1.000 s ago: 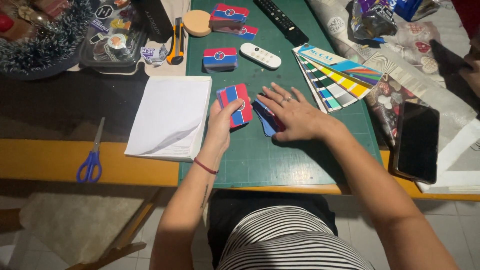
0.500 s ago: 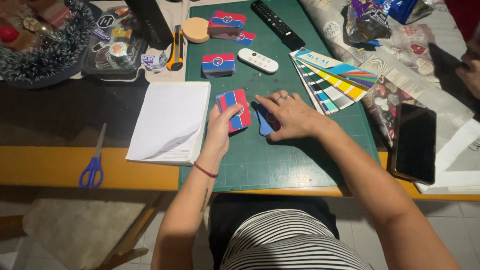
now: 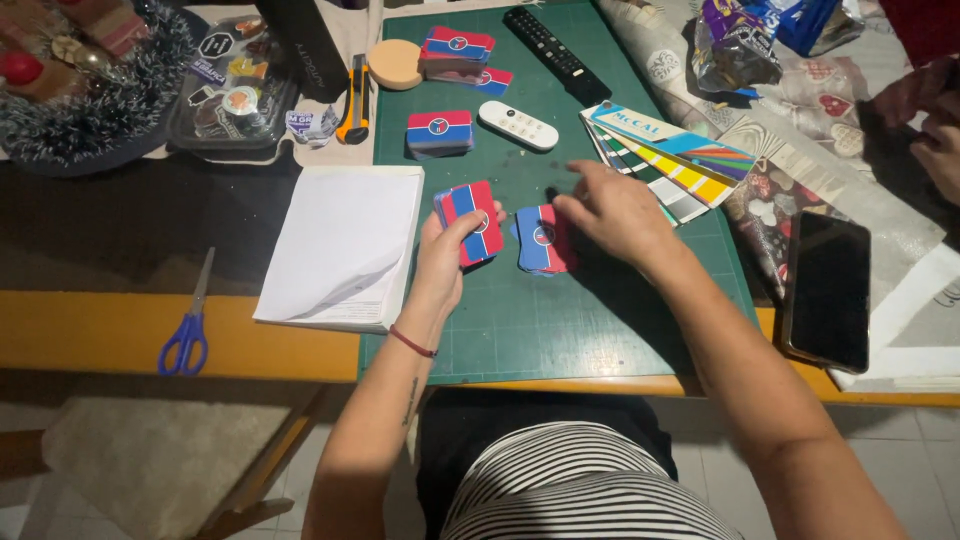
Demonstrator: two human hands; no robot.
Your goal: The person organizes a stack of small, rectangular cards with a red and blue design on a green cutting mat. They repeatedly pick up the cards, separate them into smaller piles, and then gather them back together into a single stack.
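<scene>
Held cards: a small stack of red-and-blue cards is sitting upright in the left hand, its face turned up toward the camera, above the green cutting mat.
Left hand: the left hand is gripping that stack, fingers closed around its lower edge and thumb at its side.
Pile on the mat: a second pile of the same cards is lying flat on the mat, just beside the held stack at its 3 o'clock, slightly fanned.
Right hand: the right hand is hovering at 2 o'clock from that pile with fingers spread apart and pointing toward 10 o'clock, gripping nothing; whether the palm is touching the pile's edge I cannot tell.
Further card stacks: one stack is lying at 12 o'clock from the held cards; two more are resting near the mat's far edge.
White remote: a small white remote is lying at 1 o'clock from the held cards.
Black remote: a long black remote is lying farther off toward 12 o'clock.
Colour swatches: a fan of colour swatches is spreading out at 3 o'clock from the right hand, near it.
Paper pad: a white paper pad is lying at 9 o'clock, just beside the left hand.
Scissors: blue-handled scissors are lying well apart at 8 o'clock, on the yellow table edge.
Phone: a dark phone is lying at 4 o'clock from the right hand.
Utility knife: an orange utility knife is lying at 11 o'clock beside a round tan disc.
Other person: another person's hands are showing at the far right edge.
</scene>
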